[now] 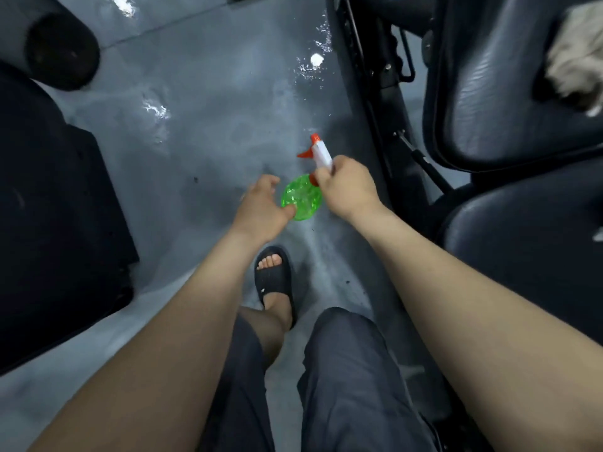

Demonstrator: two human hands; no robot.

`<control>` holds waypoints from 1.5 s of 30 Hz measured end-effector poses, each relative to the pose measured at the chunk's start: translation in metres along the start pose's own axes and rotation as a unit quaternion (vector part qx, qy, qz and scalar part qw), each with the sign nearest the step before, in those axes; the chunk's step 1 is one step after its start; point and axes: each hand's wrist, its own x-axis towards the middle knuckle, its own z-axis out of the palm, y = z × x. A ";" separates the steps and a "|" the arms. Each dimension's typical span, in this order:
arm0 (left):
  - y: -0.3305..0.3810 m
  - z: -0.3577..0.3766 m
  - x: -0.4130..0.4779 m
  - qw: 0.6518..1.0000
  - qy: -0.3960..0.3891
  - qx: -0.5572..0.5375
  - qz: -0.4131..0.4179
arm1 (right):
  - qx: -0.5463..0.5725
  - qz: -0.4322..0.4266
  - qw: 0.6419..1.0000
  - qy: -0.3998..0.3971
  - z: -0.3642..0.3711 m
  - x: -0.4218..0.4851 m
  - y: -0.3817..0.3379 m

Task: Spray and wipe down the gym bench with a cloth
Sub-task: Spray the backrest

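My right hand (pixel 346 187) is curled tight round the white sprayer head of the green spray bottle (pixel 301 197), holding it over the glossy grey floor (pixel 195 125). My left hand (pixel 261 210) is loose, fingers relaxed and gripping nothing, thumb touching the bottle's green body. The black padded gym bench (pixel 505 93) stands to my right, with the pale cloth (pixel 574 60) lying on its pad.
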 end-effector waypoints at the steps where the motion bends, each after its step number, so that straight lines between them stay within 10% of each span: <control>1: 0.009 -0.005 -0.009 1.000 -0.014 0.017 0.009 | 0.016 -0.014 1.000 0.008 -0.018 -0.015 -0.007; 11: 0.152 -0.045 -0.114 0.989 -0.116 -0.026 0.083 | 0.197 -0.043 0.973 0.110 -0.192 -0.133 -0.011; 27: 0.309 0.099 -0.237 0.897 -0.397 0.054 0.187 | 0.402 0.145 0.879 0.213 -0.319 -0.294 0.138; 36: 0.356 0.162 -0.177 0.887 -0.071 0.265 0.373 | 0.385 0.212 0.873 0.213 -0.272 -0.311 0.221; 45: 0.364 0.207 -0.136 0.840 -0.047 0.366 0.399 | 0.362 0.255 0.875 0.195 -0.256 -0.301 0.249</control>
